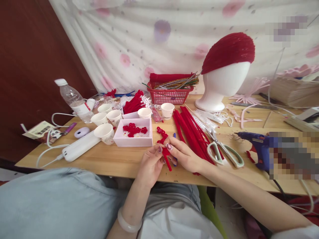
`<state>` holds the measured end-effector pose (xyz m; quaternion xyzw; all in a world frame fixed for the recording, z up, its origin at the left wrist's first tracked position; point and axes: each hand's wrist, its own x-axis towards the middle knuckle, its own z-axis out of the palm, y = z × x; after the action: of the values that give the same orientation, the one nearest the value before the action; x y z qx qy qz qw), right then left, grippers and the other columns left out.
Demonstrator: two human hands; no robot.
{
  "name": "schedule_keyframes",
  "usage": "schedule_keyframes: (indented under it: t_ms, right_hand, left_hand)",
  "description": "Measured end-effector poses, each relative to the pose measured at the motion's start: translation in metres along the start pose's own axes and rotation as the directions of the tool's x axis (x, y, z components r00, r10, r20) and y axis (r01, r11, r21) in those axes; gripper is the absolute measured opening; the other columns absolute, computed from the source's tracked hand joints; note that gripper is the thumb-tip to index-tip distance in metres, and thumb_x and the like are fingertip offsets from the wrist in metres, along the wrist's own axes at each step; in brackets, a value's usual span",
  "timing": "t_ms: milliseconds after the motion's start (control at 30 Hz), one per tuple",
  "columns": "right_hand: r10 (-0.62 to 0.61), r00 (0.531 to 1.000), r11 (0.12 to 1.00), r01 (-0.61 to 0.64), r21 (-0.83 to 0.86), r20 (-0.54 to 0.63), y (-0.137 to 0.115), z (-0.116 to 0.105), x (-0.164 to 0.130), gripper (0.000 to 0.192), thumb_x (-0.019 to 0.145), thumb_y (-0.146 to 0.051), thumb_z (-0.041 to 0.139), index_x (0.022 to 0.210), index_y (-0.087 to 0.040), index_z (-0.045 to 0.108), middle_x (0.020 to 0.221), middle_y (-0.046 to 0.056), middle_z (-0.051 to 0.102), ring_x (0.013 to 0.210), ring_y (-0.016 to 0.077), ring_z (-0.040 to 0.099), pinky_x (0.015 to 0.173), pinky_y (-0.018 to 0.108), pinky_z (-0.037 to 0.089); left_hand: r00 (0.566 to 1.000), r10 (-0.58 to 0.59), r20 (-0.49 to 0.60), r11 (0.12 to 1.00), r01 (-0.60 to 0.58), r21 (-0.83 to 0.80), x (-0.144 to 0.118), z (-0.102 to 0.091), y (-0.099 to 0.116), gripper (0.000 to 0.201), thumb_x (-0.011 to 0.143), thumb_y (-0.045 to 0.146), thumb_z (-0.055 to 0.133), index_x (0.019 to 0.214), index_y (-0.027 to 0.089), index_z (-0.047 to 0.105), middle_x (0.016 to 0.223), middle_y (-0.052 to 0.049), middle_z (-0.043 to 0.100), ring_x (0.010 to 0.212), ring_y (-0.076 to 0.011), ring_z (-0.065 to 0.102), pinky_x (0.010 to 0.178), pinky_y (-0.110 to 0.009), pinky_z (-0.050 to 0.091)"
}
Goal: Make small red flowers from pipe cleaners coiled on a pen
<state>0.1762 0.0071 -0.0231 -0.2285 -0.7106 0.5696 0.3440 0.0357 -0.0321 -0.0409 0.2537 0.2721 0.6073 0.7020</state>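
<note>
1. Far out to the left of both hands, a water bottle (76, 101) stands on the wooden surface (112, 161), with a white power strip (80, 146) lying nearer and paper cups (106, 132) clustered between.
2. Just up and left of the left hand (149, 165) sits a pale box (134, 132) holding small red twisted pieces; it's close, but not touching the fingers.
3. Left hand: fingers pinched together on the red pipe cleaner piece (164, 146), low on its stem.
4. The piece itself lies between the two hands at the near edge of the surface, its looped end running up and away from them. It looks feather-light, fuzzy and bendy, a wire core that should hold any kink, so the straight stem seems the safe place to take it, not the finished loops.
5. Right hand (185, 156): thumb and forefinger closed on the same piece just above the left grip.
6. Directly beyond and right of the right hand, a sheaf of straight red pipe cleaners (191, 131) crowds the wrist.
7. Further right lie scissors (224, 151), blades toward the sheaf.
8. Then a blue glue gun (258, 146), well apart.
9. Behind everything stand a red basket (170, 94) and a foam head in a red cap (224, 71).
</note>
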Motion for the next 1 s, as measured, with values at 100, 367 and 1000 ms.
schedule_keyframes:
  t_ms: [100,367,1000]
  right_hand:
    - [0.024,1.0,0.991,-0.021,0.132,-0.018,-0.001,0.004,-0.001,0.037,0.097,-0.055,0.052,0.083,-0.021,0.045,0.06,-0.008,0.041,0.049,0.0091,0.036,0.045,0.021,0.033]
    - [-0.005,0.991,0.999,0.0,-0.038,-0.13,-0.004,0.004,0.0,0.041,0.095,-0.059,0.051,0.081,-0.021,0.046,0.066,-0.006,0.045,0.051,0.0095,0.039,0.046,0.022,0.034]
    - [-0.045,0.992,0.996,0.036,-0.076,-0.121,0.004,-0.008,0.006,0.042,0.098,-0.052,0.048,0.07,-0.022,0.04,0.053,-0.009,0.038,0.045,0.0092,0.035,0.044,0.022,0.032]
  left_hand:
    - [1.0,0.002,0.006,1.0,-0.002,0.015,0.001,-0.001,-0.002,0.033,0.06,0.036,0.093,0.075,0.015,0.073,0.069,-0.002,0.07,0.068,-0.0164,0.066,0.062,-0.025,0.048]
    - [0.994,0.037,0.103,0.988,-0.052,0.143,0.0,-0.002,-0.001,0.034,0.073,0.044,0.083,0.074,0.015,0.067,0.072,-0.004,0.068,0.071,-0.0168,0.065,0.07,-0.028,0.05]
    - [0.999,0.026,0.024,1.0,-0.026,-0.004,-0.002,0.003,0.003,0.022,0.065,0.031,0.087,0.075,0.017,0.074,0.079,-0.004,0.068,0.072,-0.0149,0.058,0.064,-0.026,0.043]
